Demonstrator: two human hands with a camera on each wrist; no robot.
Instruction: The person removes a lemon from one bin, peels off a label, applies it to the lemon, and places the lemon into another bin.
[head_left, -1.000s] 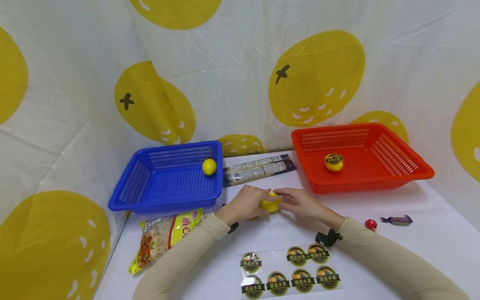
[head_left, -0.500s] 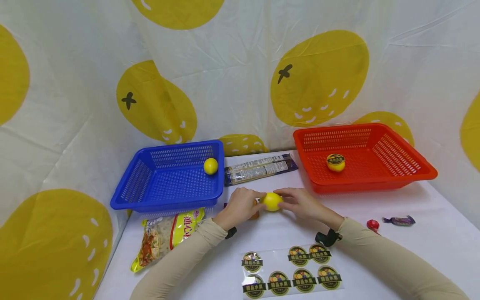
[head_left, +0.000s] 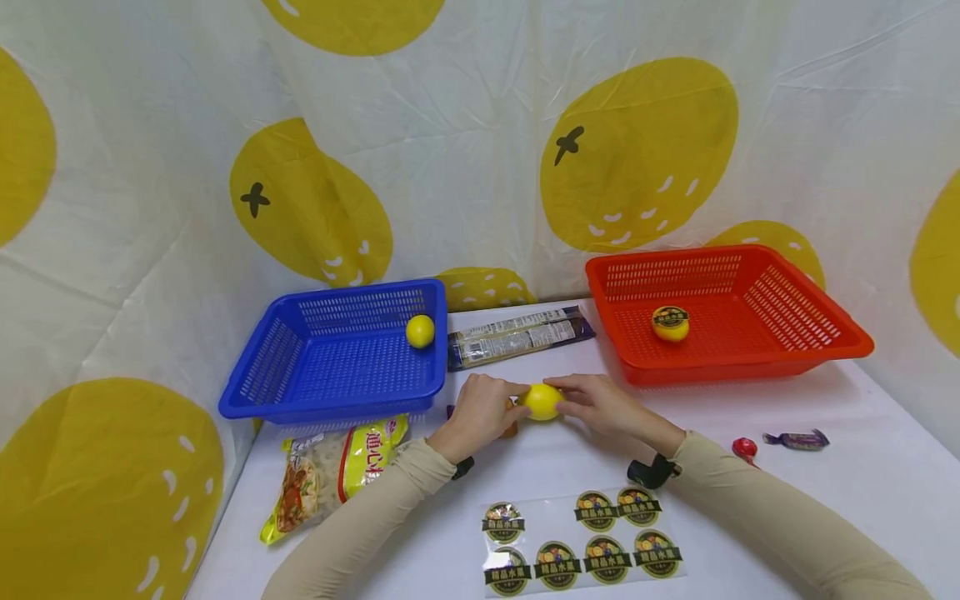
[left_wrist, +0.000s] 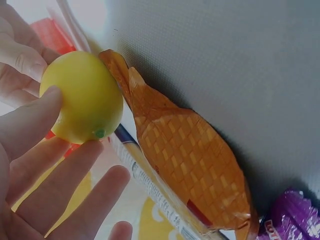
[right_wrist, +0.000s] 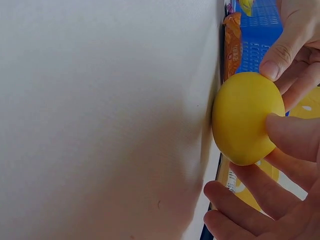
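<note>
A yellow lemon (head_left: 542,402) sits between both hands over the middle of the table. My left hand (head_left: 482,410) holds its left side, thumb near and fingers behind. From the right, my right hand (head_left: 606,406) pinches it with thumb and fingertips. A small green tip shows on the lemon (left_wrist: 82,97) in the left wrist view. The right wrist view shows the lemon's (right_wrist: 245,117) smooth side, with no sticker on it. Beside my left hand lies an orange-wrapped snack (left_wrist: 187,157), partly hidden by that hand in the head view.
A blue basket (head_left: 330,410) with one lemon (head_left: 420,332) stands left; a red basket (head_left: 712,367) with a stickered lemon (head_left: 671,324) stands right. Flat packets (head_left: 521,337) lie between. A sticker sheet (head_left: 549,518), a pasta bag (head_left: 330,475) and wrapped candies (head_left: 798,440) surround the hands.
My left hand has drawn slightly left and down, uncovering more of the lemon and the orange wrapper. The right hand stays at the lemon's side. Over the last half second little differs.
</note>
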